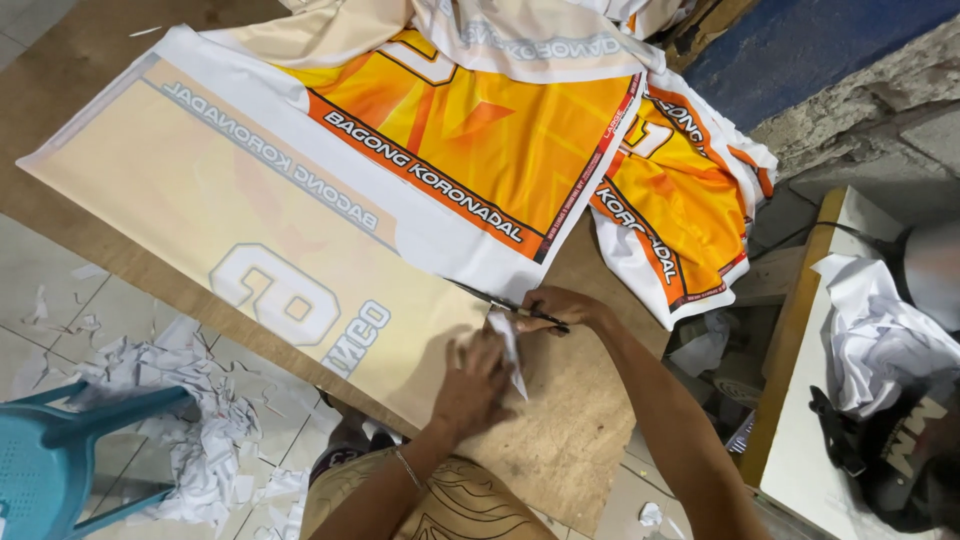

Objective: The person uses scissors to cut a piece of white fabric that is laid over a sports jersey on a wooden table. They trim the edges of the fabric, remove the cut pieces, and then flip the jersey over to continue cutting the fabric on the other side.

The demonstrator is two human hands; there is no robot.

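Head view, I log: right hand (560,305) gripping scissors (505,303) cutting printed fabric (300,240); left hand (472,385), just beside it, pinching the white strip (508,345).

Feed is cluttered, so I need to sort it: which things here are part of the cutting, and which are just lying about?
In use:
scissors in right hand
white strip at left hand
printed fabric sheet
wooden board

Lying about:
teal stool
paper scraps on floor
folded orange fabric
white cloth
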